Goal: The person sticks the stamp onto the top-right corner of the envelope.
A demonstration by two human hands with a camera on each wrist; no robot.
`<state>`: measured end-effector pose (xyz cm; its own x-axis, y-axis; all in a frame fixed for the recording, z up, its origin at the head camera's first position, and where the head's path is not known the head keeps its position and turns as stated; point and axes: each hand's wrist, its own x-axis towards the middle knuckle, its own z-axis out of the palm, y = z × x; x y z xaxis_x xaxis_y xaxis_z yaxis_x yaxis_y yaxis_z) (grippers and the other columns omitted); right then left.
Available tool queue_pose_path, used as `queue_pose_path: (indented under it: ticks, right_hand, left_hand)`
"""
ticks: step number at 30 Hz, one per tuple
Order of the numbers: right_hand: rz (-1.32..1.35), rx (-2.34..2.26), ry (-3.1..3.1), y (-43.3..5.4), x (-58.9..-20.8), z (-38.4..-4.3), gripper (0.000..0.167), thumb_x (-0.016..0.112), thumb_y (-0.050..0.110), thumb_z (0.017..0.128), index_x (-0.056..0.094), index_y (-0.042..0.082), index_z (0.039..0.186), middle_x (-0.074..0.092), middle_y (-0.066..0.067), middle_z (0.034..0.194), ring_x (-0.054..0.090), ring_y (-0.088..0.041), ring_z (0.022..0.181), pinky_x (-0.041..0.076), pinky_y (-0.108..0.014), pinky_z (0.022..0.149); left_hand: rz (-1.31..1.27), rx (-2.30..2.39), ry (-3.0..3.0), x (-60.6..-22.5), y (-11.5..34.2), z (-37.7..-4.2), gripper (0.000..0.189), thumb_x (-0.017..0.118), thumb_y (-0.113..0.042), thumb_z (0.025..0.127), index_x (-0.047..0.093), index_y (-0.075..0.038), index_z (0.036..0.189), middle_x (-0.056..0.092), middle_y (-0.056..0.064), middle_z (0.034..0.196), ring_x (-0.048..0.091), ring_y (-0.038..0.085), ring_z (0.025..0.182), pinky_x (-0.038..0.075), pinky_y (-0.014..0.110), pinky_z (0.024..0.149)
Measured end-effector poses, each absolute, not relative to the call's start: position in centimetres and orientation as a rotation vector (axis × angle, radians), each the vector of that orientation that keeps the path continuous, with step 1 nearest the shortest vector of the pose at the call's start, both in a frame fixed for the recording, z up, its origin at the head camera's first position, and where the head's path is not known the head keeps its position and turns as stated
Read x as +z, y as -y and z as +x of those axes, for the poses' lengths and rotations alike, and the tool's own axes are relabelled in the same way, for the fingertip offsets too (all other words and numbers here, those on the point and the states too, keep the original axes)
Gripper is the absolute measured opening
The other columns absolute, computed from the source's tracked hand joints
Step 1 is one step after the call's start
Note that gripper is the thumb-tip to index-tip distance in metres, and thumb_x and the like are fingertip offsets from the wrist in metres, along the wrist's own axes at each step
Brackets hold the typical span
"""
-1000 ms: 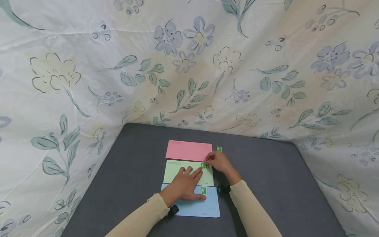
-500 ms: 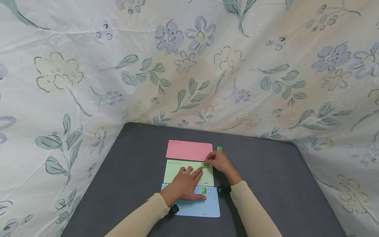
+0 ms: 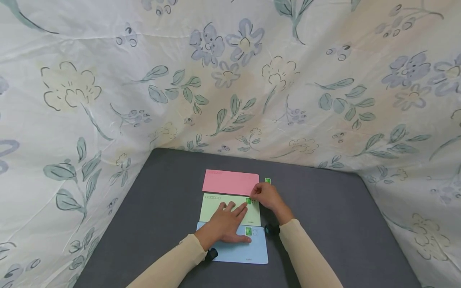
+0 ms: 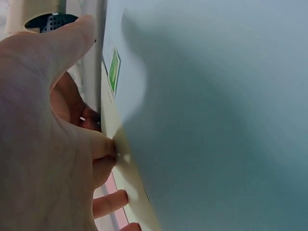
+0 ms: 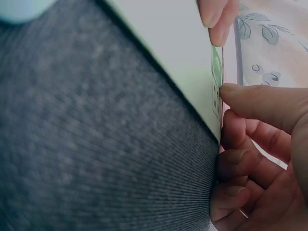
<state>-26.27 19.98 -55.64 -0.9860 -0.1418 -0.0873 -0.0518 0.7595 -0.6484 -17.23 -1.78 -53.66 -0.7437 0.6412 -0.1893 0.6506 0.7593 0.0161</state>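
A light green envelope (image 3: 212,210) lies between a pink envelope (image 3: 230,182) and a light blue envelope (image 3: 241,254). Near its top right corner is a green postage stamp (image 3: 248,201). My left hand (image 3: 227,226) rests with fingers spread over the green and blue envelopes, a fingertip at the stamp's lower edge. My right hand (image 3: 268,198) pinches the stamp's edge with the thumb; in the right wrist view the other fingers (image 5: 234,163) curl at the envelope's edge. Part of the stamp (image 5: 217,66) shows between the two hands.
Another green stamp (image 3: 267,181) lies right of the pink envelope. The blue envelope carries a stamp (image 3: 248,231) at its upper right. Everything lies on a dark grey table (image 3: 324,224), with a flowered cloth (image 3: 223,80) hanging behind and beside it.
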Motion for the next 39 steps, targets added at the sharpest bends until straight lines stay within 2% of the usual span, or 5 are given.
queue_pose_path:
  ticks: [15,26,39]
  right_hand:
    - [-0.14,-1.055,-2.823,-20.0,-55.7,-25.8,0.012,0.086,0.014,0.095,0.076,0.014,0.088,0.065,-0.001,0.08,0.061,-0.02,0.076,0.055,-0.033,0.067]
    - [-0.156,-1.192,-2.758,-21.0,-56.3,-26.1,0.01,0.085,0.012,0.095,0.078,0.014,0.088,0.066,-0.001,0.081,0.06,-0.02,0.078,0.051,-0.034,0.07]
    - [-0.156,-1.24,-2.745,-21.1,-56.0,-26.2,0.01,0.086,0.012,0.094,0.079,0.012,0.087,0.066,-0.002,0.079,0.06,-0.022,0.077,0.05,-0.034,0.069]
  left_hand:
    - [1.037,-0.079,-2.775,-53.7,1.8,-17.0,0.107,0.046,-0.091,0.091,0.038,-0.021,0.171,0.029,-0.007,0.177,0.04,0.025,0.151,0.036,0.051,0.119]
    - [1.031,-0.032,-2.775,-55.4,1.9,-17.4,0.108,0.042,-0.092,0.092,0.034,-0.021,0.173,0.025,-0.006,0.179,0.039,0.028,0.154,0.034,0.055,0.121]
    - [1.016,0.019,-2.742,-54.3,2.0,-17.1,0.107,0.044,-0.09,0.093,0.032,-0.019,0.173,0.022,-0.003,0.18,0.036,0.029,0.155,0.032,0.055,0.123]
